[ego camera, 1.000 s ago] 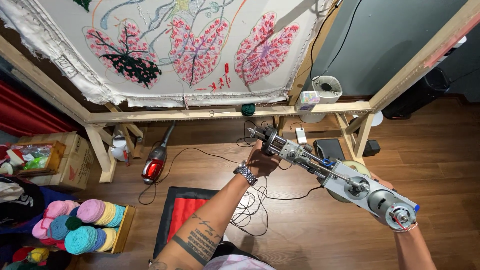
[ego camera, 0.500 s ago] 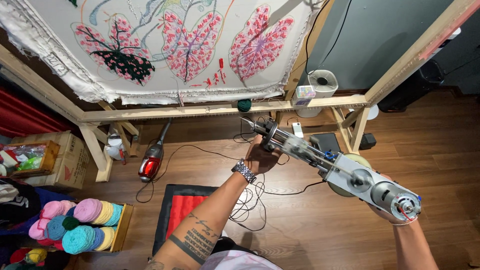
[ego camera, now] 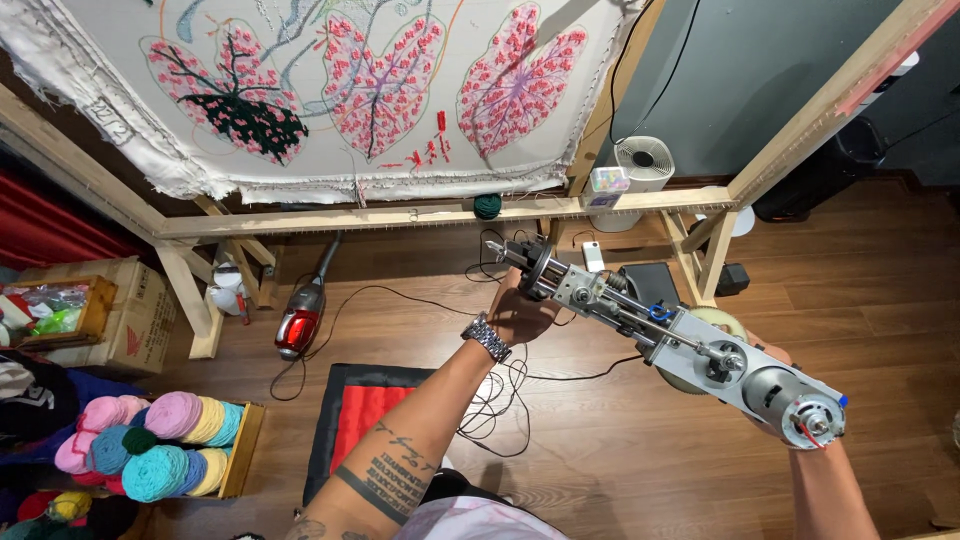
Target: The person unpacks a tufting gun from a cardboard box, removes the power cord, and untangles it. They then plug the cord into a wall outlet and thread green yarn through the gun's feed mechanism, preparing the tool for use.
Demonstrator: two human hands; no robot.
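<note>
Head view: tufting gun (ego camera: 665, 335) held level at centre right, its needle end near the wooden frame (ego camera: 400, 217). Left hand (ego camera: 520, 315) cups the front barrel; right hand (ego camera: 775, 360), mostly hidden, grips the rear handle. Stretched cloth (ego camera: 330, 90) with pink leaf patterns hangs above. Yarn skeins (ego camera: 150, 450) lie near left on the floor.

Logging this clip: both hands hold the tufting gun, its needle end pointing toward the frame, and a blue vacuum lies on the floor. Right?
Not quite. The head view shows the vacuum is red, not blue. The rest holds: the left hand and right hand hold the tufting gun, its needle end toward the frame.
</note>
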